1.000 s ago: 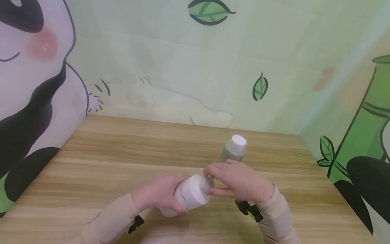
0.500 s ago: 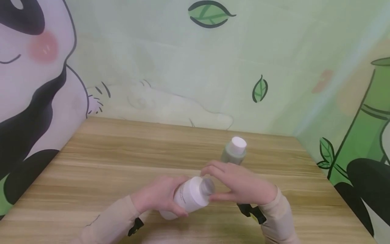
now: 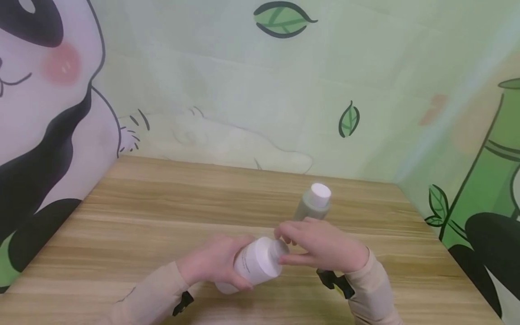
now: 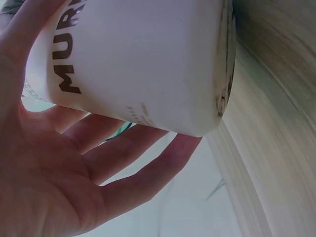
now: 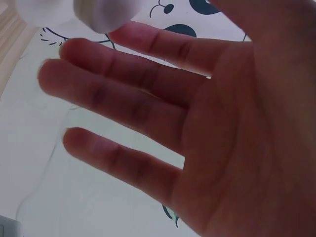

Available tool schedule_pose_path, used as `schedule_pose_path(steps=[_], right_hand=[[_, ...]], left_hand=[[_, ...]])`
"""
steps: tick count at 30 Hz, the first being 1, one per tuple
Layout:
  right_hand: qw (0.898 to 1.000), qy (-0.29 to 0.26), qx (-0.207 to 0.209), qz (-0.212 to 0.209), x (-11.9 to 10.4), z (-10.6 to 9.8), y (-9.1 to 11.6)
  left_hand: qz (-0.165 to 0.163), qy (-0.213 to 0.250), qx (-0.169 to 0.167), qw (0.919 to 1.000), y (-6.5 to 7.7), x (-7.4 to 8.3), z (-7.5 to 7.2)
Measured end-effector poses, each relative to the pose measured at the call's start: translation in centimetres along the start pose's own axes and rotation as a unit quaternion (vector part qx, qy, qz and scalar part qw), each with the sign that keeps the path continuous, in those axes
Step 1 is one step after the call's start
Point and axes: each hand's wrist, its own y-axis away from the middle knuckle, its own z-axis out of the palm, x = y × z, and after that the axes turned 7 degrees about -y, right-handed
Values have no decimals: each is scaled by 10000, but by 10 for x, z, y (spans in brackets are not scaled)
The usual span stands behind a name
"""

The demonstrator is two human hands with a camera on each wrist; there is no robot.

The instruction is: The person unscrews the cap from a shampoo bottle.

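A white bottle [image 3: 257, 264] is held tilted above the table, its grey-white cap [image 3: 278, 249] pointing right and up. My left hand [image 3: 217, 259] grips the bottle round its body, thumb on the near side. Dark printed letters show on the bottle [image 4: 133, 59] in the left wrist view. My right hand [image 3: 327, 243] pinches the cap between thumb and forefinger. In the right wrist view the forefinger touches the cap [image 5: 101, 12], while the other fingers of the right hand [image 5: 197, 113] stretch out nearly straight; the thumb tip is out of frame.
A grey-green bottle [image 3: 312, 205] with a white lid stands behind my right hand, which hides its lower part. The wooden table [image 3: 162, 198] meets a backdrop [image 3: 227, 90] painted with a panda, leaves and bamboo.
My right hand's fingers spread away from the cap half a second ago and have come back in on it. The left hand and bottle stay almost in place.
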Motion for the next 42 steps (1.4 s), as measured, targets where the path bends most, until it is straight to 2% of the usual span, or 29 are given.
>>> schedule_pose_path(steps=[6, 13, 20, 24, 29, 42], right_hand=[[9995, -40, 103, -287, 0, 1, 1], [9975, -4, 19, -700, -3, 0, 0], [9982, -435, 91, -400, -4, -1, 1], [9991, -309, 200, -205, -2, -1, 4], [9999, 8, 141, -19, 0, -3, 5], [9987, 255, 123, -428, -1, -1, 3]], left_hand=[[14, 33, -23, 10000, -1, 1, 0], [26, 69, -13, 10000, -1, 1, 1], [106, -63, 71, 9999, 0, 1, 1], [134, -76, 93, 9998, 0, 0, 1], [141, -94, 102, 9998, -1, 0, 1], [142, -69, 47, 9999, -1, 0, 1]])
